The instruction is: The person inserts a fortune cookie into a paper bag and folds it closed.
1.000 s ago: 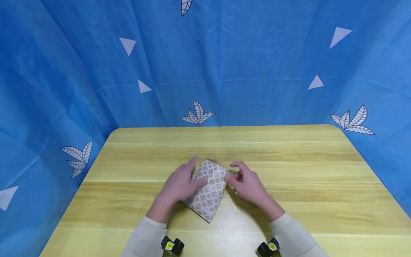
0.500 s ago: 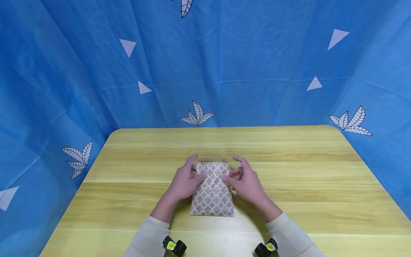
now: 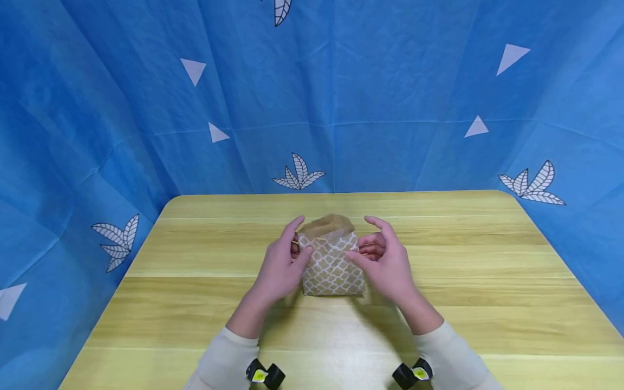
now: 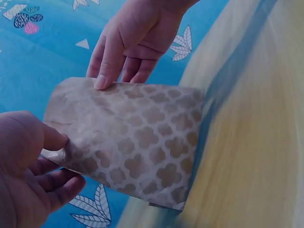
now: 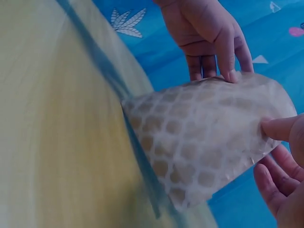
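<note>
A blue backdrop cloth (image 3: 390, 97) printed with white triangles and leaf sprigs hangs behind and around a yellow wooden table (image 3: 463, 271), whose planks run side to side in the head view. Near the middle of the table stands a small brown paper bag (image 3: 333, 265) with a white quatrefoil lattice pattern; its bottom edge rests on the tabletop, and its mouth faces up and is pulled open, so that the plain brown inside of the far wall shows above the near one. The left hand (image 3: 281, 266) grips the bag's left upper edge: the thumb lies on the patterned near side, and the other fingers curl round the edge behind it, with the forefinger raised beside the rim. The right hand (image 3: 385, 260) takes the right upper edge, its thumb tip pressed on the near wall and its remaining fingers bent loosely behind the edge, slightly apart from one another. In the left wrist view the right hand's thumb (image 4: 105, 71) presses on the rim while the bag's patterned side bows outward between the two hands. Both forearms wear pale long sleeves (image 3: 221, 360).
</note>
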Demonstrator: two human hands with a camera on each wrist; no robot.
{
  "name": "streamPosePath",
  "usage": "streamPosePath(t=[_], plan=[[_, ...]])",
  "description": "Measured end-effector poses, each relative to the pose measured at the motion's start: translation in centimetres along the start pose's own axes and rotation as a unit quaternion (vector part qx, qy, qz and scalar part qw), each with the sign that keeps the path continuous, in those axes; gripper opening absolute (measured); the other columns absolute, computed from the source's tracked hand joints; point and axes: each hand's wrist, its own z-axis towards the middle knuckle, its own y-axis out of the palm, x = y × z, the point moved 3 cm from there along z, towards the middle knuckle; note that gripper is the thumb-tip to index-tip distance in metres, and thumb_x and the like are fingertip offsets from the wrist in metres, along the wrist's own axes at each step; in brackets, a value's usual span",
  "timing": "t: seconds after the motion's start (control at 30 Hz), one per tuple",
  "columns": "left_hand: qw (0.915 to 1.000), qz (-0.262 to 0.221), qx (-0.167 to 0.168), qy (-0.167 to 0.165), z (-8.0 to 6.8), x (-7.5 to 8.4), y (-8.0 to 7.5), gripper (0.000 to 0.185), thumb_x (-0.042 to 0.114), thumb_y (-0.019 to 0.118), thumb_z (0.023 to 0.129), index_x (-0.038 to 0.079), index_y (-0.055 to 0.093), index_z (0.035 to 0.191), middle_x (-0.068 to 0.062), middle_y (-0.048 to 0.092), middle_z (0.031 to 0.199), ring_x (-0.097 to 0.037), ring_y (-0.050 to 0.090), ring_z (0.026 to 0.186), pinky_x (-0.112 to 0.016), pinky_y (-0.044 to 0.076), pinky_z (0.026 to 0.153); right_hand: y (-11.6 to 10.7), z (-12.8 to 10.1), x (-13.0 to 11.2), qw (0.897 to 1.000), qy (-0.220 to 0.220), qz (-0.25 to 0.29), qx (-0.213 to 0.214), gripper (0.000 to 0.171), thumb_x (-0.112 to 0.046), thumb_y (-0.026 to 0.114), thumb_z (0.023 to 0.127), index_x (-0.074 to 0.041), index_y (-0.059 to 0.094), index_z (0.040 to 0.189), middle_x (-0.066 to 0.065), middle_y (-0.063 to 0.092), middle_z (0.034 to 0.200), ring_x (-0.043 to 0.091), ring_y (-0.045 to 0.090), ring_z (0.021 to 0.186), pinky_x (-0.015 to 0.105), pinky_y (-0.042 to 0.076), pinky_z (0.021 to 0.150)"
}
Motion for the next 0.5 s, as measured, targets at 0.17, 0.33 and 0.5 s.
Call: streamPosePath(t=[0.17, 0.33, 0.5], plan=[[0.9992, 0.006, 0.018, 0.036, 0.0, 1.1, -0.1, 0.067, 0.003, 0.068, 0.093, 0.011, 0.038, 0.153, -0.002, 0.057, 0.095, -0.014, 0.06, 0.085, -0.031, 0.053, 0.077, -0.7, 0.0, -0.8, 0.999, -0.033, -0.022, 0.01, 0.075, 0.001, 0.085, 0.077, -0.011, 0.05, 0.141, 0.01, 0.068, 0.095, 0.023, 0.068, 0.084, 0.033, 0.057, 0.077], [0.9986, 0.004, 0.021, 0.049, -0.1, 1.6, 0.0, 0.068, 0.0, 0.071, 0.091, 0.012, 0.041, 0.151, -0.001, 0.064, 0.099, -0.014, 0.064, 0.09, -0.03, 0.052, 0.085, -1.1, -0.4, -0.6, 0.998, -0.032, -0.057, 0.005, 0.073, 0.002, 0.087, 0.074, -0.014, 0.055, 0.137, 0.005, 0.068, 0.097, 0.019, 0.067, 0.086, 0.042, 0.056, 0.079], [0.9993, -0.002, 0.012, 0.036, -0.3, 1.6, 0.3, 0.069, -0.001, 0.073, 0.088, 0.011, 0.043, 0.15, -0.002, 0.068, 0.101, -0.015, 0.064, 0.092, -0.03, 0.052, 0.087, -1.0, -0.4, -0.5, 0.997, -0.04, -0.057, -0.017, 0.078, -0.004, 0.091, 0.071, -0.017, 0.055, 0.139, 0.006, 0.069, 0.109, 0.02, 0.067, 0.093, 0.036, 0.055, 0.081]])
